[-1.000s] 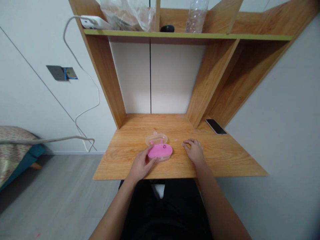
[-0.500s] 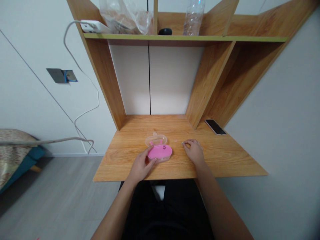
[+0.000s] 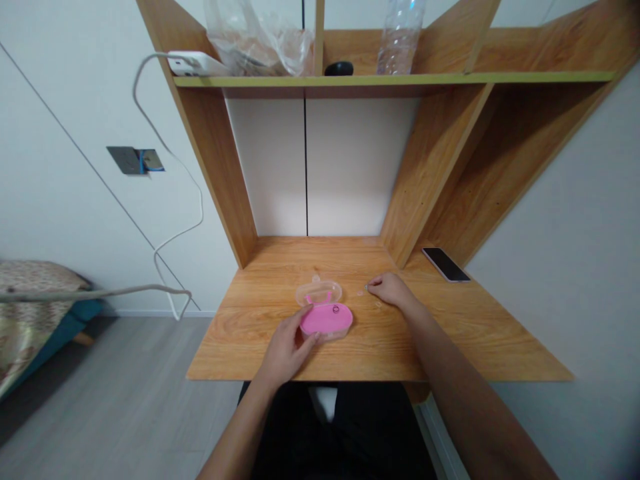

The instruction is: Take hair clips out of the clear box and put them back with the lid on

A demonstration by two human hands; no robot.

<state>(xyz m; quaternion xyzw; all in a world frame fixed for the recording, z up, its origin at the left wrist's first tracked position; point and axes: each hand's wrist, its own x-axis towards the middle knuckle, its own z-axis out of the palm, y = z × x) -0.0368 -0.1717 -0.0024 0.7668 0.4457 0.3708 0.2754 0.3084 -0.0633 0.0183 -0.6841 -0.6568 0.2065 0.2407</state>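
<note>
An oval pink box (image 3: 327, 320) stands on the wooden desk, its clear lid (image 3: 319, 293) folded open behind it. One small dark ring (image 3: 336, 309) lies in the box's right part. My left hand (image 3: 289, 343) grips the box's left end between thumb and fingers. To the right of the box, my right hand (image 3: 387, 291) is pinched at the desk surface around a tiny object I cannot make out. A small pinkish ring (image 3: 360, 293) lies left of those fingertips, and a pale ring (image 3: 379, 305) lies just below them.
A phone (image 3: 446, 265) lies at the desk's right rear. The shelf (image 3: 365, 81) above bears a plastic bag (image 3: 260, 43), a clear bottle (image 3: 400, 40), a black object (image 3: 339, 69) and a white device (image 3: 197, 64) with a cable (image 3: 201, 193).
The view has shifted a little. My right hand has moved slightly back, away from me, and the pale ring below it now shows. My left hand still holds the box.
</note>
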